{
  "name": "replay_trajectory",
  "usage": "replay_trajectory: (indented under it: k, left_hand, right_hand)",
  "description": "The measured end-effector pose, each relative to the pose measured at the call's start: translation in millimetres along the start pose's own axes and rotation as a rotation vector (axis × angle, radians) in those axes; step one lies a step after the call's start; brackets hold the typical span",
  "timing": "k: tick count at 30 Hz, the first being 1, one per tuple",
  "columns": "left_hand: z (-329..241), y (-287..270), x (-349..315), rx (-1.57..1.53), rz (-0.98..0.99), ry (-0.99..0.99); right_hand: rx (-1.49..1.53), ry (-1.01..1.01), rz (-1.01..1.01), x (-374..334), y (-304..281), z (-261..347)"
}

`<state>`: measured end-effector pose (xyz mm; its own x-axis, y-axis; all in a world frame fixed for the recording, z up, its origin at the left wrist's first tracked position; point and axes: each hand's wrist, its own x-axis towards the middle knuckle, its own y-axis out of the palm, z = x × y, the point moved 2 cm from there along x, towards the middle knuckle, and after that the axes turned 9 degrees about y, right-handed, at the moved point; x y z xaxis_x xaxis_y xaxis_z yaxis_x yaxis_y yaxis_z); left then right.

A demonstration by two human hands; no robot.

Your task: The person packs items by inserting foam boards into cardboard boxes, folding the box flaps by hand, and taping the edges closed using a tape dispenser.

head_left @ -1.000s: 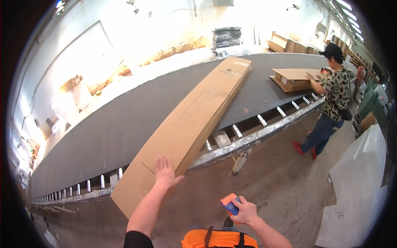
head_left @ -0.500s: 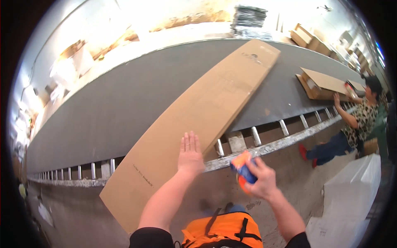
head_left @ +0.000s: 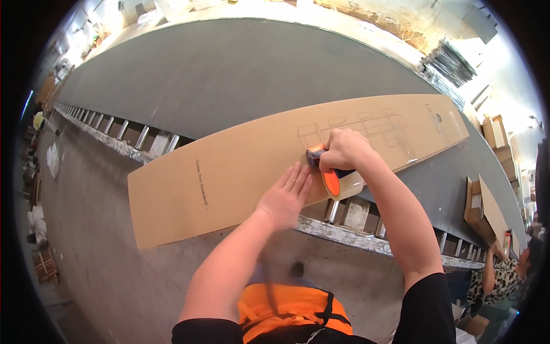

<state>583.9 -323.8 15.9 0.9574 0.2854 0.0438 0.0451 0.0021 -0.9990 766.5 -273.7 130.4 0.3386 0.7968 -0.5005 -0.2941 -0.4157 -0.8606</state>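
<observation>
A long, flat brown carton (head_left: 246, 166) lies across the grey conveyor belt, its left end sticking out past the near edge. My left hand (head_left: 285, 198) rests on its near side, fingers stretched out and pressed to the cardboard. My right hand (head_left: 348, 150) is wrapped round an orange and dark blue tape dispenser (head_left: 332, 182). A pale tape roll shows beneath that hand. The dispenser sits at the carton's near edge, just right of my left fingertips. Whether tape is stuck to the cardboard there, I cannot tell.
The grey belt (head_left: 172, 74) has a worn metal rail (head_left: 349, 234) with rollers along its near side. At the far right a co-worker (head_left: 498, 281) handles another brown carton (head_left: 487, 206). Dark flat sheets (head_left: 450, 64) are stacked beyond the belt.
My right hand has brought the tape dispenser up from beside the rail to the carton's near edge. The carton now lies more crosswise in view, and my left hand is nearer its edge.
</observation>
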Motion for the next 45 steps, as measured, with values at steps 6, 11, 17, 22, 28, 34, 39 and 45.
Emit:
replay_trajectory:
  k: [6,11,17,22,28,34,39,45]
  left_hand:
    - [-1,6,-2,0.093,-0.014,-0.002]
    - [-1,8,-5,0.003,-0.137,-0.014]
    - [7,17,-8,0.052,-0.164,0.032]
    - [13,14,-18,0.013,-0.162,0.025]
    - [14,8,-19,-0.002,-0.159,0.038]
    - [16,7,-17,0.026,-0.151,0.032]
    - [23,6,-18,0.042,-0.141,0.038]
    - [33,9,-34,0.033,-0.168,0.012]
  right_hand:
    - [0.052,-0.056,-0.012,-5,2,-3]
    - [0.001,-0.113,0.002,-13,-5,2]
    - [0.002,-0.142,0.000,-35,2,-8]
    - [0.081,-0.107,-0.101,-83,68,-53]
    - [0.029,-0.076,-0.123,-95,133,-64]
    - [-0.088,-0.122,-0.176,-63,138,-23]
    - [-0.098,-0.198,-0.032,-68,109,-12]
    - [0.052,-0.151,-0.182,-81,-16,9]
